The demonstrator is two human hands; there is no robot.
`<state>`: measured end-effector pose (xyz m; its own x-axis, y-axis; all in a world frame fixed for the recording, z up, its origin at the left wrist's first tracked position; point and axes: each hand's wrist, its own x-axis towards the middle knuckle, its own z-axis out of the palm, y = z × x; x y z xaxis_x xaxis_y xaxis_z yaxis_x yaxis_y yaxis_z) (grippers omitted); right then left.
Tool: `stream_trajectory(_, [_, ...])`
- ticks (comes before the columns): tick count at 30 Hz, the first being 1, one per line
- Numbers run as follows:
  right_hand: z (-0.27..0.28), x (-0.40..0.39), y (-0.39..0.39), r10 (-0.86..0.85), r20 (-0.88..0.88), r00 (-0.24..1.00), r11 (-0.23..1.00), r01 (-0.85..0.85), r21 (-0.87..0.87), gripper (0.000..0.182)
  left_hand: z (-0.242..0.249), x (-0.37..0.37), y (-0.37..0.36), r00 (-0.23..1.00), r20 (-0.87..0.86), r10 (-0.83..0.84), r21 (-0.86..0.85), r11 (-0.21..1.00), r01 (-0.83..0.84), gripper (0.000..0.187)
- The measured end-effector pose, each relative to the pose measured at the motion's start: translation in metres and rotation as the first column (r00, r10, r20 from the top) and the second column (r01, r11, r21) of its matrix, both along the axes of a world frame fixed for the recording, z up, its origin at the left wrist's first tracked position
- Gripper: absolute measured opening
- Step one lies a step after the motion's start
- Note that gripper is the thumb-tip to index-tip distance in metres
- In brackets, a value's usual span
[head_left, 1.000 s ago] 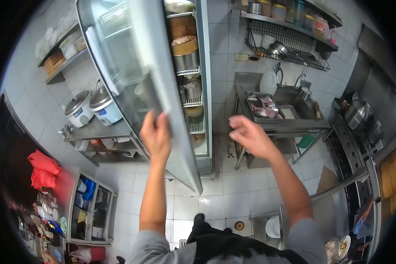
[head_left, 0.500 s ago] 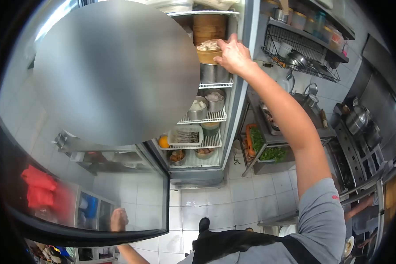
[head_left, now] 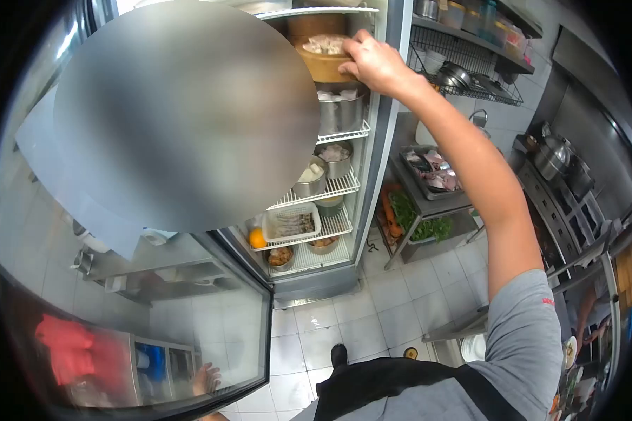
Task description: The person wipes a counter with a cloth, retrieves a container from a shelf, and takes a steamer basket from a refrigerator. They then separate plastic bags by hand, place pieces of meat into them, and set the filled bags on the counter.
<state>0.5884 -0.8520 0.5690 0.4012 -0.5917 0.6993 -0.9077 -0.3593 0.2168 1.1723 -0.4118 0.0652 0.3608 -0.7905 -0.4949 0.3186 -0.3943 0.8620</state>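
Overhead, looking down, a tall glass-door fridge (head_left: 372,140) stands open in a tiled kitchen, its glass door (head_left: 189,309) swung wide toward the viewer. A large blurred grey patch hides much of the door's upper part. Wire shelves (head_left: 330,188) inside hold metal pots, a white tray of food, small bowls and an orange fruit. To the right of the fridge stands a steel surface (head_left: 439,203) carrying a tray of raw meat (head_left: 432,170), with green vegetables (head_left: 421,224) stored underneath. A wire rack of dishes (head_left: 470,77) hangs on the wall above it.

The person's right hand (head_left: 373,63) reaches up to a high shelf, fingers closed around the rim of a round bamboo steamer basket (head_left: 321,56), which sits on a steel pot (head_left: 340,112) near the top of the fridge. The left hand (head_left: 205,379) shows low down through the glass, at the door's lower edge; whether it grips the door cannot be told.
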Motion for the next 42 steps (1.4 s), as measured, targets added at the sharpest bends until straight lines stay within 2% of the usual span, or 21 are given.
stream_trajectory(3, [0.01, -0.002, 0.024, 0.07, -0.01, 0.998, 0.996, -0.07, -0.049, 0.034, -0.061, 0.013, 0.01, 0.993, -0.06, -0.1, 0.123, 0.987, 0.107, 0.056])
stream_trajectory(5, [0.004, -0.006, 0.049, 0.08, -0.008, 0.997, 0.996, -0.08, -0.04, 0.034, -0.078, 0.003, 0.019, 0.964, 0.056, -0.26, 0.16, 0.955, 0.248, 0.055])
stream_trajectory(7, [-0.014, -0.012, 0.091, 0.144, -0.048, 0.988, 0.989, -0.146, -0.031, 0.034, -0.103, 0.002, 0.015, 0.961, -0.11, -0.254, 0.224, 0.936, 0.273, 0.047])
stream_trajectory(8, [-0.031, -0.017, 0.117, 0.19, -0.033, 0.981, 0.979, -0.192, -0.066, 0.034, -0.108, -0.008, 0.008, 0.948, -0.118, -0.297, 0.267, 0.91, 0.318, 0.047])
stream_trajectory(15, [-0.197, -0.106, 0.329, 0.212, 0.209, 0.955, 0.93, -0.263, 0.257, 0.02, -0.133, -0.121, -0.031, 0.7, -0.106, -0.707, 0.499, 0.571, 0.652, 0.047])
stream_trajectory(17, [-0.239, -0.143, 0.407, 0.102, 0.322, 0.941, 0.84, -0.255, 0.479, 0.014, -0.142, -0.175, -0.036, 0.596, -0.11, -0.795, 0.523, 0.464, 0.715, 0.047])
stream_trajectory(18, [-0.255, -0.157, 0.442, 0.017, 0.267, 0.964, 0.8, -0.174, 0.575, 0.013, -0.144, -0.199, -0.038, 0.536, -0.112, -0.837, 0.528, 0.407, 0.746, 0.047])
stream_trajectory(20, [-0.304, -0.195, 0.511, -0.117, 0.388, 0.914, 0.721, -0.19, 0.666, 0.014, -0.143, -0.246, -0.042, 0.413, -0.1, -0.905, 0.536, 0.301, 0.789, 0.047])
stream_trajectory(22, [-0.338, -0.235, 0.577, -0.297, 0.302, 0.906, 0.636, -0.048, 0.77, 0.016, -0.138, -0.302, -0.045, 0.292, -0.097, -0.951, 0.533, 0.198, 0.823, 0.047])
stream_trajectory(24, [-0.377, -0.277, 0.64, -0.433, 0.327, 0.84, 0.633, 0.025, 0.774, 0.019, -0.133, -0.352, -0.045, 0.164, -0.09, -0.982, 0.528, 0.092, 0.844, 0.047])
stream_trajectory(26, [-0.416, -0.318, 0.688, -0.583, 0.092, 0.808, 0.578, 0.332, 0.745, 0.02, -0.128, -0.396, -0.044, 0.051, -0.083, -0.995, 0.517, 0.001, 0.856, 0.047])
stream_trajectory(27, [-0.415, -0.339, 0.707, -0.688, 0.147, 0.711, 0.507, 0.325, 0.798, 0.021, -0.123, -0.417, -0.044, -0.001, -0.07, -0.998, 0.507, -0.037, 0.861, 0.047])
stream_trajectory(30, [-0.45, -0.42, 0.739, -0.837, 0.059, 0.544, 0.402, 0.538, 0.741, 0.023, -0.111, -0.477, -0.04, -0.157, -0.028, -0.987, 0.48, -0.151, 0.864, 0.047])
stream_trajectory(31, [-0.461, -0.448, 0.741, -0.874, 0.05, 0.483, 0.376, 0.609, 0.699, 0.023, -0.106, -0.495, -0.041, -0.274, 0.023, -0.962, 0.441, -0.236, 0.866, 0.047])
stream_trajectory(33, [-0.477, -0.502, 0.732, -0.928, 0.057, 0.369, 0.322, 0.712, 0.624, 0.022, -0.093, -0.53, -0.049, -0.625, 0.386, -0.678, 0.26, -0.571, 0.779, 0.047])
stream_trajectory(35, [-0.484, -0.537, 0.712, -0.951, 0.083, 0.296, 0.286, 0.75, 0.597, 0.022, -0.081, -0.567, -0.053, -0.647, 0.461, -0.608, 0.203, -0.638, 0.743, 0.047])
stream_trajectory(36, [-0.49, -0.553, 0.702, -0.953, 0.16, 0.257, 0.302, 0.805, 0.51, 0.021, -0.06, -0.599, -0.035, -0.379, 0.123, -0.917, 0.422, -0.297, 0.856, 0.04])
stream_trajectory(37, [-0.494, -0.563, 0.699, -0.947, 0.234, 0.22, 0.303, 0.854, 0.423, 0.02, -0.056, -0.62, -0.035, -0.336, 0.078, -0.939, 0.386, -0.282, 0.878, 0.036])
stream_trajectory(38, [-0.486, -0.559, 0.699, -0.951, 0.239, 0.195, 0.283, 0.859, 0.427, 0.02, -0.041, -0.644, -0.028, -0.349, 0.085, -0.933, 0.363, -0.298, 0.883, 0.036])
stream_trajectory(40, [-0.463, -0.521, 0.694, -0.925, 0.38, 0.006, 0.255, 0.752, 0.609, 0.019, -0.029, -0.688, -0.026, -0.398, 0.103, -0.912, 0.275, -0.359, 0.892, 0.035])
stream_trajectory(42, [-0.489, -0.475, 0.718, -0.853, 0.489, 0.183, 0.434, 0.769, 0.469, 0.02, -0.012, -0.737, -0.016, -0.477, 0.146, -0.866, 0.211, -0.444, 0.871, 0.037])
